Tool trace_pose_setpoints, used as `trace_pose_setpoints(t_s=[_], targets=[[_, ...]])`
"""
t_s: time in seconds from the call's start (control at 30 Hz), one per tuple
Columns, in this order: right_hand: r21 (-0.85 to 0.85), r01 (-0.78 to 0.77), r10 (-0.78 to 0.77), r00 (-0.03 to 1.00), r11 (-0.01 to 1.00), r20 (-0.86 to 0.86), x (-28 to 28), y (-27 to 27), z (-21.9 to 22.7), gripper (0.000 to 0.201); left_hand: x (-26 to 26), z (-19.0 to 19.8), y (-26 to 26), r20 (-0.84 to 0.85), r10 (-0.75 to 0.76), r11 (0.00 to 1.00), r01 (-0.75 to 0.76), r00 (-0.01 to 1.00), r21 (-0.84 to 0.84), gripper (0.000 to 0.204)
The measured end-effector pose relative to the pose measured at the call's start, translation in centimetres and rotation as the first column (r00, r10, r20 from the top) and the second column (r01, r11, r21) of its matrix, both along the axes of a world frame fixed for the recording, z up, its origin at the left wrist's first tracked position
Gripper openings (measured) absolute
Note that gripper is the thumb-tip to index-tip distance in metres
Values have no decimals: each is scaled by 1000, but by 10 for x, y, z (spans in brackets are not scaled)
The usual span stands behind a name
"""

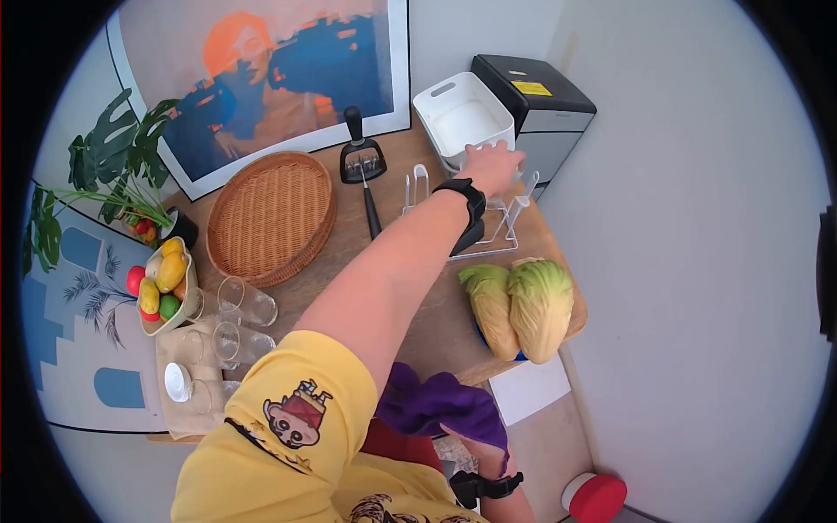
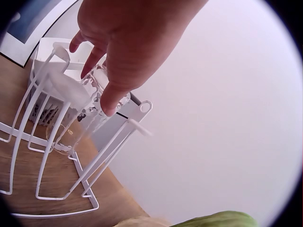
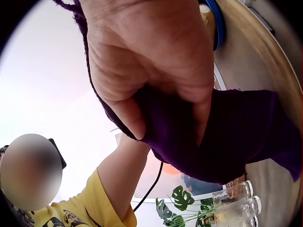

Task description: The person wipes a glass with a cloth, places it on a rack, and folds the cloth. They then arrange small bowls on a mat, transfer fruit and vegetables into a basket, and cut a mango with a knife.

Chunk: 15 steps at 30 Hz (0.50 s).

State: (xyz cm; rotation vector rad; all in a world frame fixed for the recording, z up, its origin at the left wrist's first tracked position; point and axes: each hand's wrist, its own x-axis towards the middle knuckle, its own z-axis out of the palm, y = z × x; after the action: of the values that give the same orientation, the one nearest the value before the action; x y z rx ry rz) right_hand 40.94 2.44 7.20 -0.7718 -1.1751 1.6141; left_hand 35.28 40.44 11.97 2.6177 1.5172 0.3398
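Note:
My left hand (image 1: 493, 167) reaches out over the white wire rack (image 2: 71, 90) at the table's back right corner. In the left wrist view its fingers and thumb grip a clear patterned glass (image 2: 90, 112) from above, among the rack's uprights. The glass is hidden behind the hand in the head view. Low at the front, my right hand (image 3: 147, 52) holds a purple cloth (image 1: 427, 405), its fingers sunk into the fabric in the right wrist view.
Behind the rack stand a white basket (image 1: 462, 118) and a black-and-grey box (image 1: 558, 87). Two cabbages (image 1: 542, 309) lie near the right edge. Leftward are a round wicker tray (image 1: 270, 218), black-handled utensils (image 1: 353, 126), several glasses (image 1: 248, 302) and a fruit basket (image 1: 190, 292).

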Motion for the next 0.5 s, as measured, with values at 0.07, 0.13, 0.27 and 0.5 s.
trace_pose_setpoints(t_s=[0.07,0.13,0.27,0.5], targets=[[-71,-5,3,1000,997,-31,1,-2,-1,35,-4,14,-2,69,-2,1000,3,998,-13,66],[-133,-12,4,998,991,-59,1,-5,-6,35,-9,37,-4,141,-3,1000,6,990,-17,64],[-199,5,-30,992,980,-121,0,-6,-6,37,-29,76,9,293,-61,998,65,954,-7,66],[-83,15,-32,979,996,-202,3,-3,-4,56,-118,160,-74,650,-119,993,106,751,59,61]])
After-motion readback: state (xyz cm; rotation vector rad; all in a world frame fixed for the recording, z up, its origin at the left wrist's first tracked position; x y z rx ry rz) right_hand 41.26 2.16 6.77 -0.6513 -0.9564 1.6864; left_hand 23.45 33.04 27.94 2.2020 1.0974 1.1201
